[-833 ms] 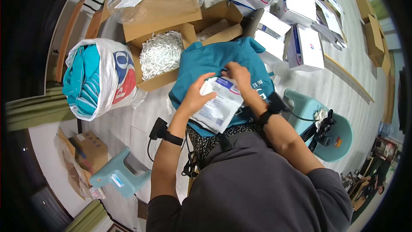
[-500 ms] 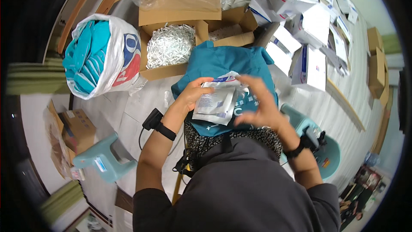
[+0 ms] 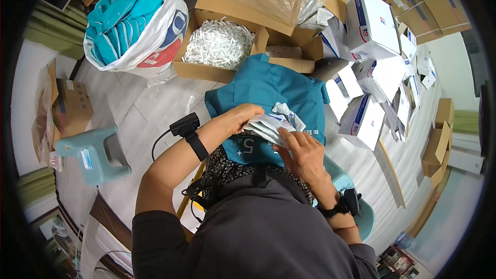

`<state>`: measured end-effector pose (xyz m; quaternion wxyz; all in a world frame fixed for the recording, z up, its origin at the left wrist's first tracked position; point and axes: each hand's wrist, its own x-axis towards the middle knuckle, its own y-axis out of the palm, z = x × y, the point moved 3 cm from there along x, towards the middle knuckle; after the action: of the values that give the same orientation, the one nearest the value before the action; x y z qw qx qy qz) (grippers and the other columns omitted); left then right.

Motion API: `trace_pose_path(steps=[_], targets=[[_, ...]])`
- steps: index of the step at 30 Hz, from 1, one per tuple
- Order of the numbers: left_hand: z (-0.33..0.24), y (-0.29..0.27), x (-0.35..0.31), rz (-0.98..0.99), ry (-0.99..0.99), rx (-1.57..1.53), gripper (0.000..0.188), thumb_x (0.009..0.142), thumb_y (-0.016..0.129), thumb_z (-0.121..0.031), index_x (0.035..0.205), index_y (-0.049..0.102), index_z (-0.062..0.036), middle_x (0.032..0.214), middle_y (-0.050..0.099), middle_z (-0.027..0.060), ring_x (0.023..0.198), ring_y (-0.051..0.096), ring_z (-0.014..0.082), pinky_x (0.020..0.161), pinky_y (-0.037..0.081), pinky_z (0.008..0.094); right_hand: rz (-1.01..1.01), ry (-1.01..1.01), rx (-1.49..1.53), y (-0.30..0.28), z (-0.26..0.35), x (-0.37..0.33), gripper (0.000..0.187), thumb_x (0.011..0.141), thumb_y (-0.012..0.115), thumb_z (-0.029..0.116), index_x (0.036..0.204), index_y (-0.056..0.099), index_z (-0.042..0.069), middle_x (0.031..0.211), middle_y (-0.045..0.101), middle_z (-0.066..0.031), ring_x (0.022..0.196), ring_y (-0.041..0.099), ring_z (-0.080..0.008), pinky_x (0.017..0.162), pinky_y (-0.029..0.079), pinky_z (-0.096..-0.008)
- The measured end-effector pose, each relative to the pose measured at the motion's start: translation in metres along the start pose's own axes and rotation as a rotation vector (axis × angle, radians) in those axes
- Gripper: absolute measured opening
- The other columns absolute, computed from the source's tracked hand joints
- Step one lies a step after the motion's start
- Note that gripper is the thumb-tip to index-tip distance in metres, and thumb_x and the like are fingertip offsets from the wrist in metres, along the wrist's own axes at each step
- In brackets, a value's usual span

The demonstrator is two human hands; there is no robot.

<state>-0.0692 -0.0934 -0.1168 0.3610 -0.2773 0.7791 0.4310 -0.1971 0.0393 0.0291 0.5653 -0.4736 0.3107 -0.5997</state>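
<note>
Above my lap, both hands hold a small bundle of flat silver-white pouches [image 3: 268,128] with dark blue print. My left hand [image 3: 241,118] is closed on their left end. At the right end, the fingers of my right hand [image 3: 304,154] are bent and pinch the edge, the thumb tucked toward the pouches. The bundle is tilted, so its layered edges show. Beneath it a teal cloth [image 3: 271,80] with white print lies spread across my lap. A crumpled white-blue pouch end [image 3: 289,113] sticks out behind the bundle; whether it belongs to it I cannot tell.
Ahead stands an open carton [image 3: 206,75] with shredded white paper [image 3: 219,44]. A white sack [image 3: 173,39] of teal pouches [image 3: 126,13] is at the far left. White boxes [image 3: 380,26] pile up at the right. Pale teal stools [image 3: 98,150] flank me, one partly hidden.
My right hand, open and apart from the pouches before, now grips their right end. The pouches have tipped from lying flat toward me to edge-on. The whole view has shifted.
</note>
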Motion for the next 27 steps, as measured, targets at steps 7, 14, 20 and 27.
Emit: trace_pose_path(steps=[7,14,20,27], targets=[[-0.009,0.023,-0.032,-0.281,0.148,0.318,0.047,0.096,0.042,-0.048,0.099,0.06,-0.0047,0.087,0.066,0.0066,0.079,0.067,0.0218,0.068,0.056,0.0309,-0.109,0.184,0.128,-0.016,-0.03,-0.012,0.021,0.075,0.068,0.004,0.095,0.067,0.003,0.079,0.066,-0.0118,0.068,0.064,-0.0274,0.06,0.05,-0.035],[-0.011,0.008,-0.015,-0.329,0.76,0.577,0.053,0.101,0.036,-0.042,0.114,0.059,0.0037,0.104,0.066,0.0128,0.098,0.062,0.0207,0.088,0.047,0.0326,-0.41,0.494,0.275,-0.043,-0.042,-0.043,0.005,0.084,0.064,0.002,0.087,0.066,-0.003,0.063,0.056,-0.0063,0.06,0.051,-0.0095,0.058,0.04,-0.0242],[-0.007,0.024,0.001,-0.144,0.847,0.375,0.053,0.103,0.034,-0.04,0.117,0.058,0.0051,0.112,0.064,0.0117,0.106,0.059,0.0203,0.091,0.045,0.0302,-0.485,0.576,0.396,-0.036,-0.058,-0.074,0.005,0.085,0.06,-0.002,0.085,0.065,-0.003,0.062,0.053,-0.0029,0.058,0.048,-0.0089,0.055,0.039,-0.0237],[-0.014,0.038,-0.008,0.051,0.793,0.386,0.045,0.102,0.037,-0.037,0.116,0.06,-0.0011,0.104,0.065,0.0077,0.095,0.06,0.0129,0.08,0.047,0.0279,-0.391,0.684,0.439,-0.039,-0.079,-0.091,0.012,0.09,0.06,0.007,0.087,0.066,-0.003,0.066,0.056,-0.0006,0.061,0.049,-0.0068,0.056,0.04,-0.0215]])
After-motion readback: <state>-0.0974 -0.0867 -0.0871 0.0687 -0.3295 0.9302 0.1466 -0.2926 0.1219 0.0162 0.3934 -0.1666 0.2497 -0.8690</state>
